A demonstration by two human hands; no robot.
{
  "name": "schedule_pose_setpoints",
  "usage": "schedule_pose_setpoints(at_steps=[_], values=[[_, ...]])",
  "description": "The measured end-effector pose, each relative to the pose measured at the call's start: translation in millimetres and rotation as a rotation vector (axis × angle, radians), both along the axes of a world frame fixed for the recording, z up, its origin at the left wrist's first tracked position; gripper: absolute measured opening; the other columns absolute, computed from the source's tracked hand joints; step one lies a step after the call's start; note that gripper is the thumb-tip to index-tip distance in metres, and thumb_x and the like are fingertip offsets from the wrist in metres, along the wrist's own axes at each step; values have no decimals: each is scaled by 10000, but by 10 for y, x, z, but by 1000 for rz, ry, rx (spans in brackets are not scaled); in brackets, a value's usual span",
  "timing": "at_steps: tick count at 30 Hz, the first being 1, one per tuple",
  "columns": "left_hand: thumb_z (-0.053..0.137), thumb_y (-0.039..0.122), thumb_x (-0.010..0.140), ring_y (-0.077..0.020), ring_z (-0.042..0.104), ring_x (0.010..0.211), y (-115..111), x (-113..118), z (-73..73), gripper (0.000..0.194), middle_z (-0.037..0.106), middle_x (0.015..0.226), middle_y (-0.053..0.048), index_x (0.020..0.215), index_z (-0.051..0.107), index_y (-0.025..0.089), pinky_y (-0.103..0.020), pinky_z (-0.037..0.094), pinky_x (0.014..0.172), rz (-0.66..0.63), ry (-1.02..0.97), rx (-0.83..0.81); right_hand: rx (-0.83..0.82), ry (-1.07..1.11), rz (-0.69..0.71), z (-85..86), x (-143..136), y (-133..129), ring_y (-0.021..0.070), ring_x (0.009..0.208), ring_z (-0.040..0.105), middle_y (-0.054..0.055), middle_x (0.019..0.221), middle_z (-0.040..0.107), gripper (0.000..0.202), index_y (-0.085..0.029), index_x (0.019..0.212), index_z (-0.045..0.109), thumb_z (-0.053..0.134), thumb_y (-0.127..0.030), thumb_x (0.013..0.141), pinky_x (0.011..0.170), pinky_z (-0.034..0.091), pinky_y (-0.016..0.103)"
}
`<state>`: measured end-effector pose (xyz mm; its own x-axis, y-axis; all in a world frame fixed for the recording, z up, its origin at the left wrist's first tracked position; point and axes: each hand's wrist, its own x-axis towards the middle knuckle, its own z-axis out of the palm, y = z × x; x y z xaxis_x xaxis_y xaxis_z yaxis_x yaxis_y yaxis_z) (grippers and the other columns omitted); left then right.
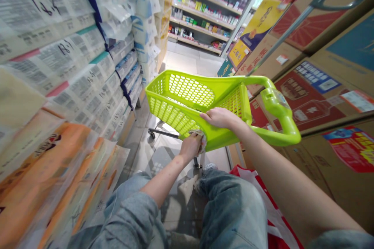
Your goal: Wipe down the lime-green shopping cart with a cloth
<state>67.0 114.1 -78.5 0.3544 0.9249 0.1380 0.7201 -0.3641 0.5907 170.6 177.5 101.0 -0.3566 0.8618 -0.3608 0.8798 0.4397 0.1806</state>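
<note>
A lime-green plastic shopping cart (224, 136) with perforated basket walls stands in front of me, its looped handle pointing right. My right hand (219, 118) grips the basket's near top rim, fingers curled over the edge. Lower down, my left hand (191, 146) is closed on a crumpled whitish cloth (202, 142) pressed against the outside of the basket's near side. The cloth looks patterned, though most of it is hidden by the fingers. Dark metal legs with casters (151, 134) show beneath the basket.
Stacked paper packs (67, 46) line the left side, with orange packages (43, 163) nearer. Cardboard cartons (315, 89) are piled on the right. A red-and-white bag (271, 210) lies beside my knee. Shelves of small goods (204, 7) stand beyond the tiled floor (187, 60).
</note>
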Motion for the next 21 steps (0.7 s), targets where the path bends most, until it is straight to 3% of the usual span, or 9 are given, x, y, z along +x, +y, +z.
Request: schedule_pose_setpoints(at_steps=[6,12,17,21], values=[[418,198,888,-163,611,846,-62,-60,5,247,636,936,-57,863,664,191,-266,483,739,-62,-114,87,5,-8,6,17,26,-32,236,956,655,156,959,711,779,-146,917,717,93,-613,913,794,468,274],[391,212,906,-165,607,855,-77,-157,-16,260,626,979,-79,966,640,170,-267,479,758,161,-96,111,10,-3,14,10,32,-36,241,947,657,161,963,708,797,-144,916,718,77,-619,910,791,467,284],[475,176,852,-176,614,825,17,-192,-3,249,605,1055,-88,1053,622,189,-276,478,716,70,21,-1,2,-19,14,18,21,-39,229,960,654,152,971,708,780,-142,934,717,91,-608,919,802,463,274],[440,177,871,-169,611,880,-30,-160,-7,244,614,1054,-71,996,648,196,-265,478,773,66,-95,9,-1,-37,23,21,41,-54,232,956,655,153,964,710,779,-140,925,716,81,-591,927,798,464,282]])
